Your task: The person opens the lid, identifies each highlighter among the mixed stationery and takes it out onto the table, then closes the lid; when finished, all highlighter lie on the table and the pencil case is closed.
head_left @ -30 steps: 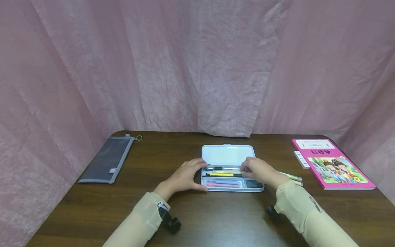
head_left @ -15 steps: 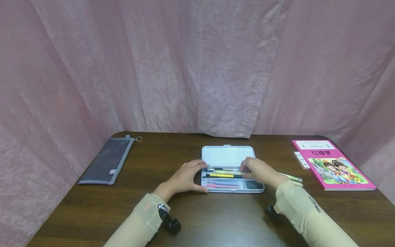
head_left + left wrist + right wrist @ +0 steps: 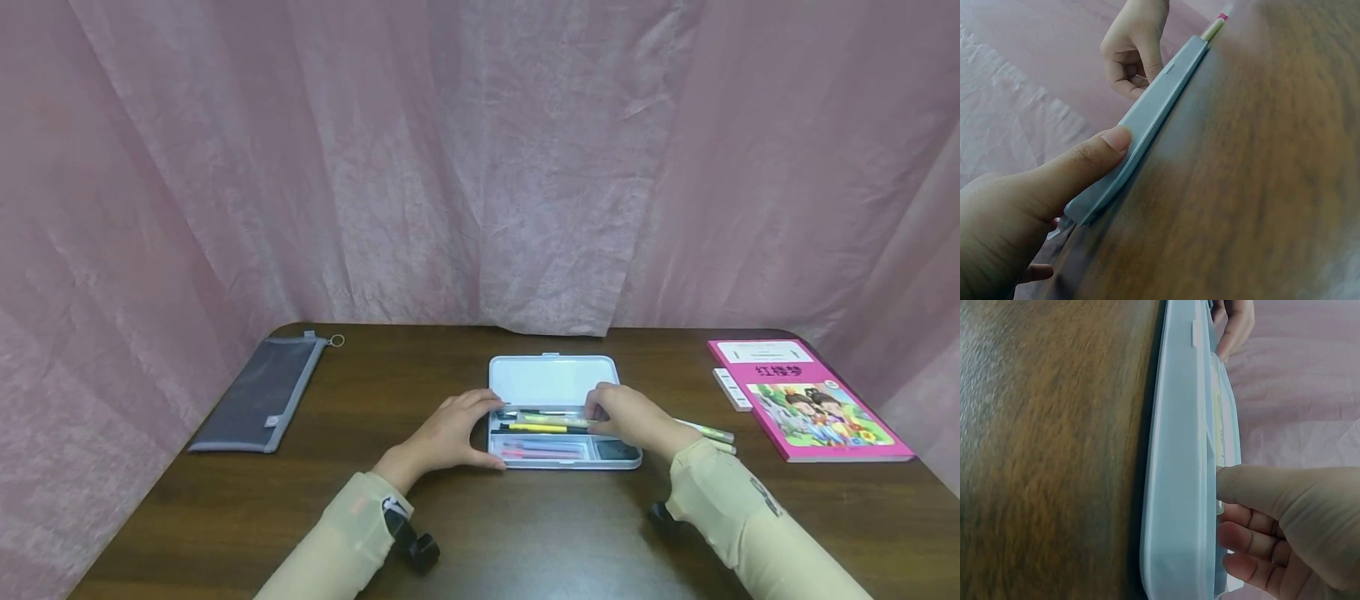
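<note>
A pale blue pencil case [image 3: 553, 377] lies with its lid swung back. My left hand [image 3: 448, 435] grips its left end, the thumb [image 3: 1116, 139] against the front wall and the fingers at the far side. At the right end, my right hand [image 3: 636, 418] reaches inside with curled fingers and pinches a pale yellow-green pen [image 3: 553, 419]; its right end is hidden by the hand. In front of that pen lies a yellow pen [image 3: 534, 427] with black ends. Slim pink and lilac sticks [image 3: 542, 450] fill the front compartment, beside a dark grey block [image 3: 617, 450].
Green-and-white pens [image 3: 716, 433] lie right of the case, partly behind my right wrist. Farther right are a pink book [image 3: 810, 400] and a small white block [image 3: 732, 390]. A grey mesh zip pouch [image 3: 251, 396] lies at the left. A pink curtain [image 3: 480, 167] hangs behind the table.
The pale yellow-green pen has settled slightly in the case under my right hand. Both hands keep nearly the same places; the head view has shifted a little.
</note>
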Available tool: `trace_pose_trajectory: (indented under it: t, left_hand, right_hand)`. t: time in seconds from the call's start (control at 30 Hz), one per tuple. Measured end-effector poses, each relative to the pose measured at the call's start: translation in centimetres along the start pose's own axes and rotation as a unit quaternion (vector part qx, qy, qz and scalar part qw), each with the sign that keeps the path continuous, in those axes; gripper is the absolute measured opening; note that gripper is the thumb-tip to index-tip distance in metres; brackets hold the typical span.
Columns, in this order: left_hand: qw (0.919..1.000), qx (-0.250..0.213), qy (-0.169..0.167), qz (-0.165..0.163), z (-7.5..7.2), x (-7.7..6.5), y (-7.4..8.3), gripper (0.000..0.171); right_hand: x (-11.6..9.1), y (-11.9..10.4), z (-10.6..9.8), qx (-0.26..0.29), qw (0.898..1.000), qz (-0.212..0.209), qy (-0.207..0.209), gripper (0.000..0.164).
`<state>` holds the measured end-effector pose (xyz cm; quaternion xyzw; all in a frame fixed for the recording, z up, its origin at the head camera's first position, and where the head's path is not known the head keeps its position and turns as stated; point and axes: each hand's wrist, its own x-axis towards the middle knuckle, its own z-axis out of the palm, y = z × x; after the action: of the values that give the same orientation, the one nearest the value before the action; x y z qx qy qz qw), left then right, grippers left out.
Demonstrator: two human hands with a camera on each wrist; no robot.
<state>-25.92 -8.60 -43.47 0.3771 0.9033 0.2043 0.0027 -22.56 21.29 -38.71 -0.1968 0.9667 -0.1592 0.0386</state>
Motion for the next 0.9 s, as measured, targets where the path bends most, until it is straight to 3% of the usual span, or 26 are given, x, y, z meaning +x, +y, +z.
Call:
trace_pose_trajectory:
  t: [0.43,0.9]
  left_hand:
    - [1.0,0.0,0.001,0.0,0.0,-0.1,0.0,0.086]
    - [1.0,-0.002,0.006,-0.002,0.1,0.0,0.1,0.087]
  right_hand:
    - [-0.7,0.2,-0.5,0.008,1.0,-0.005,0.022,0.007]
    - [-2.7,0.3,-3.6,-0.016,0.999,-0.005,0.046,0.008]
